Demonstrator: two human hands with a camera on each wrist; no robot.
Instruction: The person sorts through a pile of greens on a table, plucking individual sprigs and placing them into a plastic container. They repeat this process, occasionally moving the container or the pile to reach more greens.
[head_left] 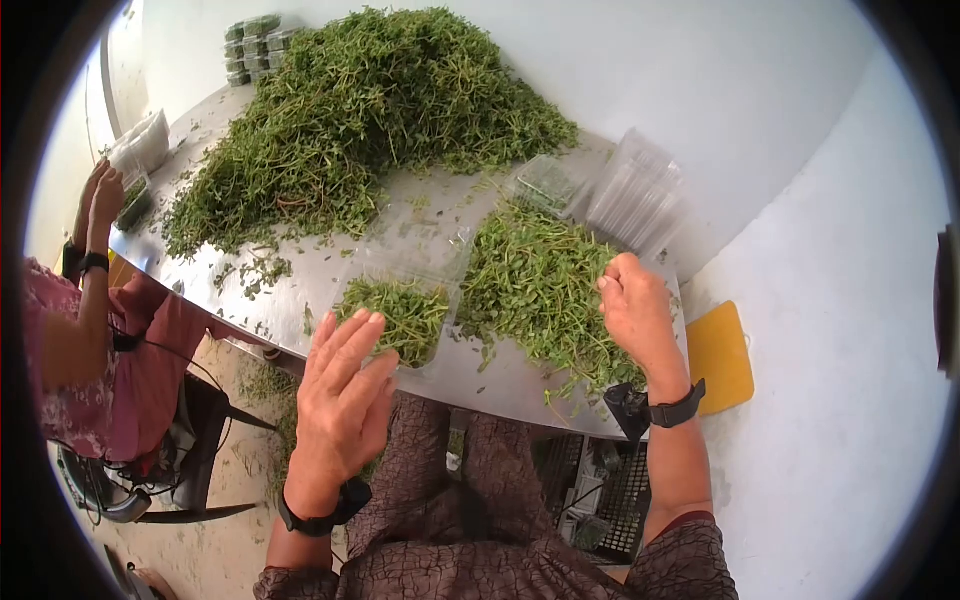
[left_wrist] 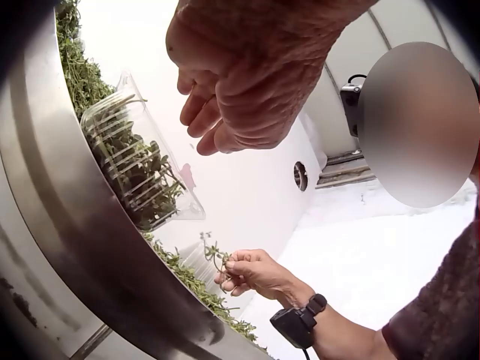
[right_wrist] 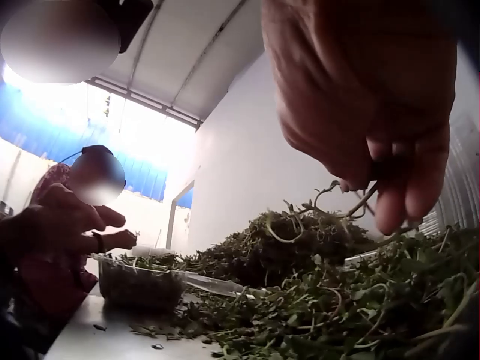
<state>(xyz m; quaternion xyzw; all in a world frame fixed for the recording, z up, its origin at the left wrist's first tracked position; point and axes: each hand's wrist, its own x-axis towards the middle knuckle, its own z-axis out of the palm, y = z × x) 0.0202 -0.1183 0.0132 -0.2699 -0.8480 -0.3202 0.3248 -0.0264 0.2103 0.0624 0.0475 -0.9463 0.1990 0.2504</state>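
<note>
Well, I have a thin sprig [left_wrist: 213,251] in the right hand [head_left: 638,308], fingertips pinching its stem above the loose greens [head_left: 535,285]. The left hand [head_left: 345,405] hovers near the filled clear container [head_left: 445,335], its fingers loosely extended, holding nothing I can see. I'd expect the sprig to be light, limp and easily bruised — best gripped by the stem, sparing the leaves. It looks green and small-leaved, with at least 1 stem curling below the fingers.
</note>
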